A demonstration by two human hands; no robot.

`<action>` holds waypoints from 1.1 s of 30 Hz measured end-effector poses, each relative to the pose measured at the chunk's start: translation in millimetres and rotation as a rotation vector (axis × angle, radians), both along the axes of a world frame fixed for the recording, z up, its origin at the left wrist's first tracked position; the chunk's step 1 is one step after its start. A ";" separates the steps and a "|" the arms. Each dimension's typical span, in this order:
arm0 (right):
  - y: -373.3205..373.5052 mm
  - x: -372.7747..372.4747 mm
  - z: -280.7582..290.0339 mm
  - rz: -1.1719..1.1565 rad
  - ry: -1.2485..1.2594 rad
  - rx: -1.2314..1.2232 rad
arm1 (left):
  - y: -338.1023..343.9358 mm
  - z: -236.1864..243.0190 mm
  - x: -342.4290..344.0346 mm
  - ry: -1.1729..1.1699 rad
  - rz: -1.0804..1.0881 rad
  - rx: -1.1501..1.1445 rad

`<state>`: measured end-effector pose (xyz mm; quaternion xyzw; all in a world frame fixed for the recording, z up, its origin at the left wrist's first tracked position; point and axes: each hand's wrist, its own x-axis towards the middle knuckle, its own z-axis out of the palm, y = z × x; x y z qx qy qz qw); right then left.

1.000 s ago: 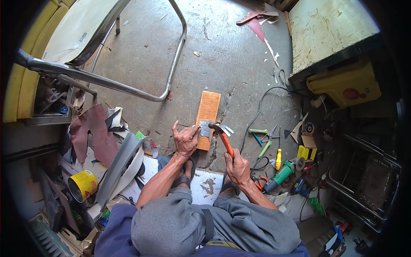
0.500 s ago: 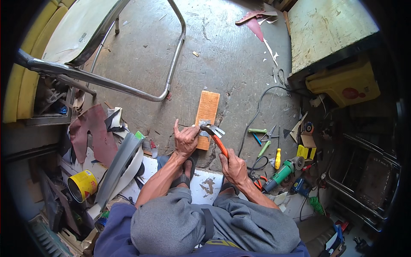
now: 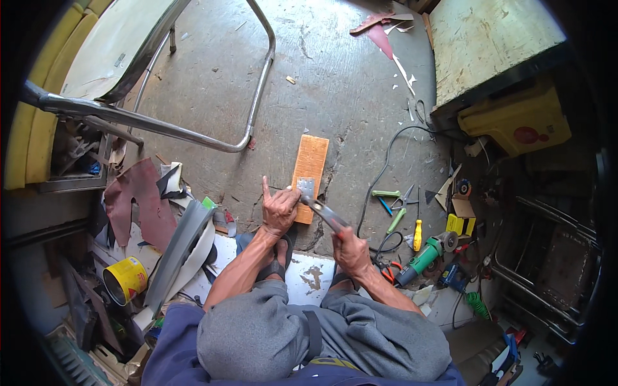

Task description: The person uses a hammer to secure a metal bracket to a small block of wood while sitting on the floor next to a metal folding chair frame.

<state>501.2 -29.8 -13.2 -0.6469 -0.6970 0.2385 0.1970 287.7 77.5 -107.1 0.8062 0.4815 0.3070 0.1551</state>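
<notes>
A wooden block (image 3: 313, 153) lies on the floor in front of my feet, with a small grey metal plate (image 3: 307, 184) full of holes on its nearer half. My left hand (image 3: 279, 211) is at the plate's left edge, thumb and fingertips pinched together and one finger sticking up. What the pinch holds is too small to make out. In my right hand (image 3: 352, 252) is a claw hammer (image 3: 326, 215), gripped by its handle and partly smeared by motion. The hammer's head is right beside my left fingertips, over the nearer part of the block.
Right of the block lie green-handled pliers (image 3: 396, 222), a yellow screwdriver (image 3: 418, 237), a green angle grinder (image 3: 421, 262) and a black cable (image 3: 381, 174). A metal-framed chair (image 3: 248, 132) stands far left. Scraps and a yellow tin (image 3: 132, 276) crowd the left side.
The hammer has turned in my right hand, its claw no longer spread over the plate, which now shows more fully. My left hand keeps its pinch in the same place.
</notes>
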 end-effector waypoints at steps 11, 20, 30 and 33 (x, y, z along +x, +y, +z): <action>7.9 -1.8 -0.8 -0.025 -0.038 -0.090 | -4.6 -0.1 -6.6 0.006 -0.018 0.014; -0.8 1.6 -7.9 -0.021 -0.015 0.045 | 0.8 -1.3 0.4 0.000 -0.016 0.002; -4.5 12.0 -21.9 -0.499 0.159 -0.399 | -1.6 11.0 4.3 -0.018 0.064 -0.109; -14.4 26.3 -40.8 -0.551 0.136 -0.450 | 7.3 16.9 5.1 0.113 -0.051 0.004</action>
